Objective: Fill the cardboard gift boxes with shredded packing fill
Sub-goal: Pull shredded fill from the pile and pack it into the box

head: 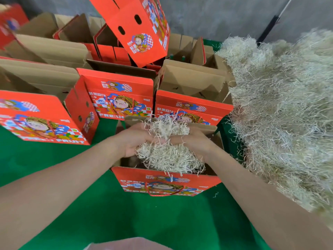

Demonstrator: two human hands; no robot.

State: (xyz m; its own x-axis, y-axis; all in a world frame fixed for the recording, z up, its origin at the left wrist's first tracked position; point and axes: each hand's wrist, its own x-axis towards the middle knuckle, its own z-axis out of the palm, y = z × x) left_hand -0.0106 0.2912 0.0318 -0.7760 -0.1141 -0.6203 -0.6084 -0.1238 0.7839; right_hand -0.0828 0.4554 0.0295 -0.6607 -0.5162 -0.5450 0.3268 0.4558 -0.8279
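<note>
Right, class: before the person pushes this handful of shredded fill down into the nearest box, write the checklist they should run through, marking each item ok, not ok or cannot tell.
1. Near box open at the top: ok.
2. Clump of fill sits over the opening: ok.
3. Left hand and right hand both grip the clump: ok.
4. Rope handle hangs outside the front wall: ok.
5. No strands over the front rim: not ok, a few hang over.
6. Box floor covered: cannot tell, the clump hides it.

Fill (167, 156) hides most of box (165, 179) floor — pile (288, 105) cut off rightward.
</note>
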